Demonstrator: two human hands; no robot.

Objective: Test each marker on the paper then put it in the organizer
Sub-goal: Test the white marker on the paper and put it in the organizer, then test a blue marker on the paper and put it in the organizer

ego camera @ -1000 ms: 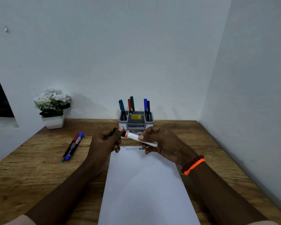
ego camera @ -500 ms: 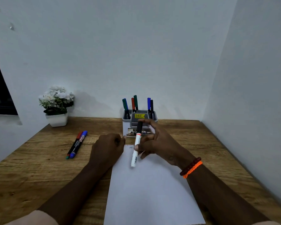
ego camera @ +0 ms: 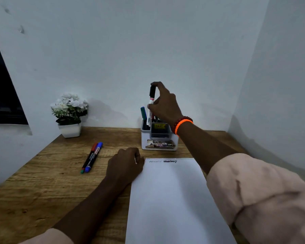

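From the head camera, your right hand (ego camera: 163,104) pinches a black-capped white marker (ego camera: 150,106) upright, its lower end just inside the left rear slot of the organizer (ego camera: 159,138) directly below your grip. A green marker (ego camera: 143,112) stands just left of it. Your left hand (ego camera: 125,164) rests curled at the top left corner of the paper (ego camera: 173,199); whether it holds anything, you cannot tell. Two markers (ego camera: 92,157) lie further left.

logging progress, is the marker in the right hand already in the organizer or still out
Partly in. The right hand holds the white marker upright by its black cap, its lower end dipping into the organizer left compartment, not yet released.
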